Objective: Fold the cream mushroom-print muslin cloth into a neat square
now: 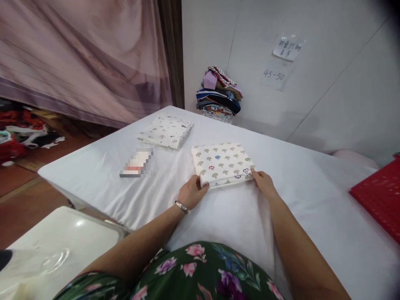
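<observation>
A folded cream cloth printed with small mushrooms (221,161) lies on the white-covered table (237,216) in front of me. My left hand (193,192) pinches its near left corner, fingers closed on the edge. My right hand (264,182) grips the near right corner the same way. A silver bracelet (182,206) sits on my left wrist.
A second folded printed cloth (166,131) lies farther back left, with a small blurred card (137,163) beside it. A stack of folded clothes (218,93) stands against the wall. A red perforated basket (379,196) is at the right edge; a white tray (59,246) at lower left.
</observation>
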Motion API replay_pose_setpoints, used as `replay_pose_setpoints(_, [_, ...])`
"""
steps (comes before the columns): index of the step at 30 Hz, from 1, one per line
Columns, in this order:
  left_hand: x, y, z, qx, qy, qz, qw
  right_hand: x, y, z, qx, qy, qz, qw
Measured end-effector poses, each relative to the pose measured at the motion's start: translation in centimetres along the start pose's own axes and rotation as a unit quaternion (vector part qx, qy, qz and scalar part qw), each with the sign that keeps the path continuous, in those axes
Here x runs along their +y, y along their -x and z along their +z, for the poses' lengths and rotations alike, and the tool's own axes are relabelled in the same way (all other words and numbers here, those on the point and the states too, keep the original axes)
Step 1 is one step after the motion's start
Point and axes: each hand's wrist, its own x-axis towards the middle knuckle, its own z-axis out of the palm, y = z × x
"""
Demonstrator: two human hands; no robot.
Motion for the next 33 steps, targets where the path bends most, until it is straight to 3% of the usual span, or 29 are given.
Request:
replay_pose_setpoints(11, [-0.9, 0.0, 0.3, -0.022, -0.011, 0.047, 0.999, -0.1, -0.5, -0.8, 0.04, -0.017, 0.02, 0.999])
replay_pose_setpoints(14, [-1.5, 0.7, 0.0, -0.041, 0.009, 0.075, 0.996, -0.7, 1.1, -1.0, 0.105, 0.009, 0.002, 0.994])
replay_pose_setpoints(17, [-1.9, 1.1, -0.3, -0.039, 0.01, 0.081, 0.996, -2.3, 3.8, -0.4, 0.146, 0.013, -0.097, 0.984])
replay_pose_setpoints(19, [-2.0, 1.1, -0.5, -0.027, -0.003, 0.078, 0.997, -3.7, 6.1, 0.9, 0.08, 0.003, -0.195, 0.977])
replay_pose_setpoints(22, [-1.8, 1.2, -0.5, -0.019, -0.032, 0.092, 0.995, -5.7, 9.2, 3.4, -0.079, 0.016, -0.322, 0.943])
replay_pose_setpoints(24, [-1.7, 1.2, -0.4, -0.014, -0.042, 0.113, 0.993, -6.6, 10.4, 4.9, -0.121, 0.049, -0.38, 0.916])
replay_pose_setpoints(28, [-1.8, 1.0, 0.3, -0.001, -0.06, 0.147, 0.987, -7.4, 10.9, 6.3, -0.078, 0.143, -0.436, 0.885])
replay_pose_setpoints(33, [-1.9, 0.7, 1.0, 0.01, -0.093, 0.159, 0.983, -6.6, 10.2, 6.7, -0.079, 0.194, -0.474, 0.855])
